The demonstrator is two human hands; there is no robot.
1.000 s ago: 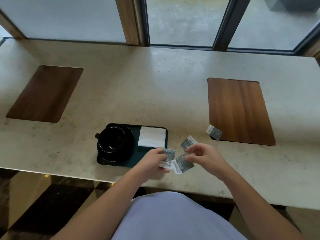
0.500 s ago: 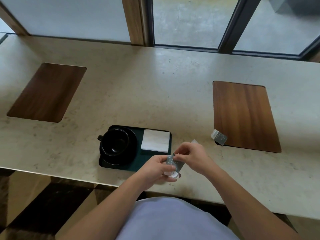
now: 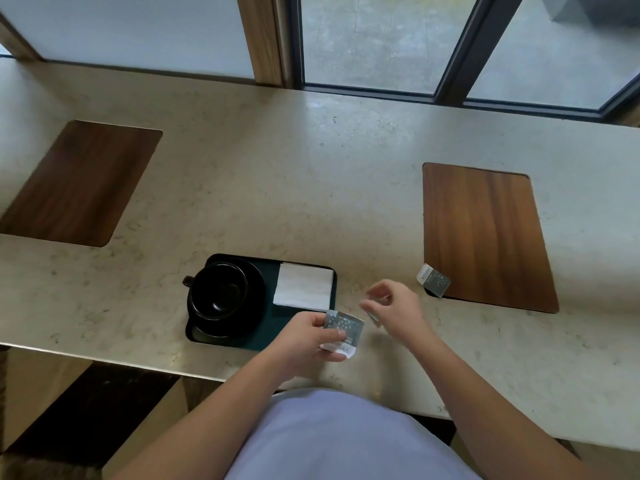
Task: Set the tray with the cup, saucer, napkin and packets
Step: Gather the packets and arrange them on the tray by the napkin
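Note:
A dark green tray [image 3: 277, 327] lies near the counter's front edge. On its left half a black cup [image 3: 218, 289] stands on a black saucer [image 3: 254, 306]. A white napkin [image 3: 304, 287] lies on its right half. My left hand [image 3: 301, 341] is just right of the tray's near corner and grips grey-and-white packets [image 3: 343, 330]. My right hand [image 3: 394, 306] hovers low over the counter to the right, fingers curled and apart; the sliver of another packet [image 3: 374, 319] shows under it. A further packet [image 3: 433, 280] lies on the corner of the right wooden inlay.
The beige stone counter [image 3: 311, 185] has a wooden inlay [image 3: 485, 237] to the right and another wooden inlay [image 3: 76, 185] to the left. Windows with dark frames [image 3: 450, 64] run along the back edge. The counter's front edge is close to my body.
My right hand passed its packet into the left hand, then let go and moved right over the packet lying on the counter. My left hand kept its packets and stayed by the tray.

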